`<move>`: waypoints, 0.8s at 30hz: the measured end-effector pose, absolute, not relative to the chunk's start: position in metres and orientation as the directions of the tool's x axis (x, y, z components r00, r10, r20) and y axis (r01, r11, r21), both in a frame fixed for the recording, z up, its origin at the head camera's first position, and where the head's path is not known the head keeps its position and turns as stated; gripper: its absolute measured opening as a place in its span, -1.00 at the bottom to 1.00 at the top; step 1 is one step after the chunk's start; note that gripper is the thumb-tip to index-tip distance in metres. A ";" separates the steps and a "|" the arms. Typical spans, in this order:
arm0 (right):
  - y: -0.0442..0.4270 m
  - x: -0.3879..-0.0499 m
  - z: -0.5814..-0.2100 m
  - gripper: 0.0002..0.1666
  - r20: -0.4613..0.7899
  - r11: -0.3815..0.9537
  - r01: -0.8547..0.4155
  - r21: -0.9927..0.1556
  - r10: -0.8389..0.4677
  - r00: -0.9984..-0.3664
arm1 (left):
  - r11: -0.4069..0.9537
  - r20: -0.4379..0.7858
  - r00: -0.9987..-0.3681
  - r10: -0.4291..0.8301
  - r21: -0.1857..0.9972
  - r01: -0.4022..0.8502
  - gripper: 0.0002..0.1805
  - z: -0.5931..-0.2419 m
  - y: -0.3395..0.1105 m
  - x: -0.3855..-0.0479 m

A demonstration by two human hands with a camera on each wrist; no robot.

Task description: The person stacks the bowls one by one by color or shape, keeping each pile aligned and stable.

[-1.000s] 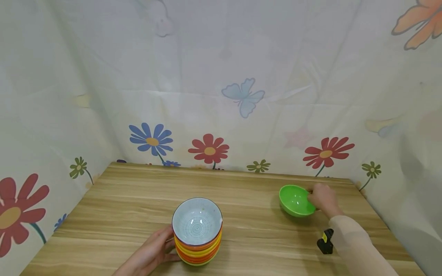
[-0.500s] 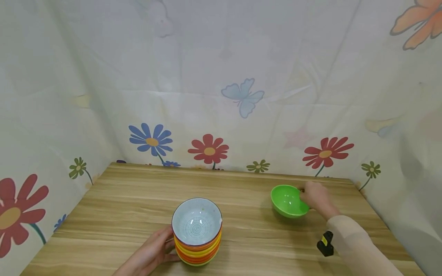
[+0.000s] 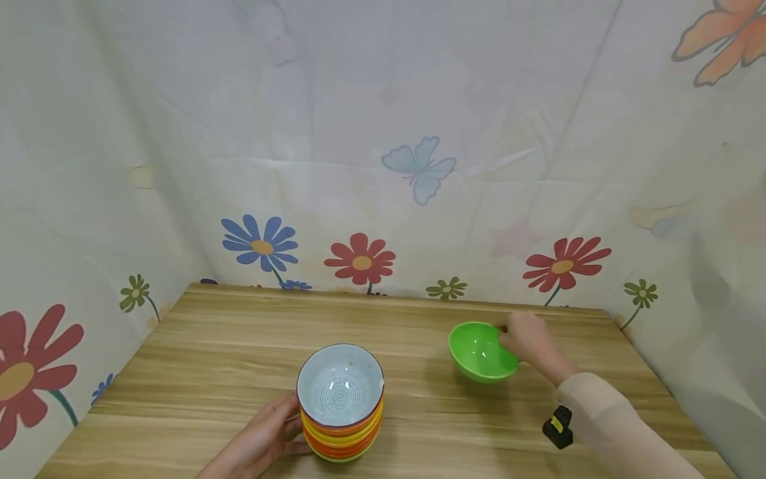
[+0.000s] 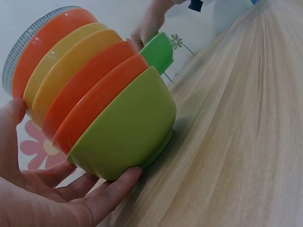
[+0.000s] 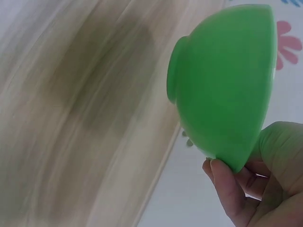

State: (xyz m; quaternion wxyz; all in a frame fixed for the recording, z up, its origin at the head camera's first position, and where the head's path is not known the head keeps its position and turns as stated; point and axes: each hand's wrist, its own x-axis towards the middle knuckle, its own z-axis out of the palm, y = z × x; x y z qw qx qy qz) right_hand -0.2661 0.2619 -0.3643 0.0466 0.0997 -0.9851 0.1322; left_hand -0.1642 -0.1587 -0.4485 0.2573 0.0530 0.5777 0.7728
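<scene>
A stack of nested bowls [image 3: 342, 432] stands at the front middle of the table. Its top bowl [image 3: 340, 386] is pale blue-grey inside with rings; orange and yellow ones lie beneath, and an olive-green bowl [image 4: 128, 125] forms the base. My left hand [image 3: 263, 436] holds the stack's left side, thumb against the upper bowls and fingers around the lowest one. To the right, my right hand [image 3: 529, 339] pinches the rim of a bright green bowl [image 3: 481, 352], which is tilted and raised over the table. In the right wrist view, the green bowl [image 5: 227, 85] shows its outside and foot.
The wood-grain table [image 3: 239, 346] is bordered at the back and sides by a pale curtain [image 3: 335, 199] printed with flowers and butterflies. A small black device with a yellow mark [image 3: 558, 427] is at my right sleeve.
My right hand has carried the bright green bowl to the left, closer to the stack. The left hand and the stack have stayed in place.
</scene>
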 end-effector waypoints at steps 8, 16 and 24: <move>0.240 -0.261 -0.351 -0.76 0.183 0.920 -0.317 -0.231 -0.279 -0.943 | -0.195 -0.221 -0.860 0.460 0.920 -0.341 -0.29 -0.446 -0.158 -0.164; 0.222 -0.259 -0.334 -0.77 0.304 0.873 -0.459 -0.165 -0.397 -0.866 | -0.192 -0.224 -0.860 0.458 0.920 -0.342 -0.28 -0.447 -0.158 -0.163; 0.202 -0.258 -0.313 -0.74 0.244 0.861 -0.459 -0.221 -0.406 -0.881 | -0.177 -0.237 -0.862 0.448 0.922 -0.345 -0.23 -0.448 -0.158 -0.164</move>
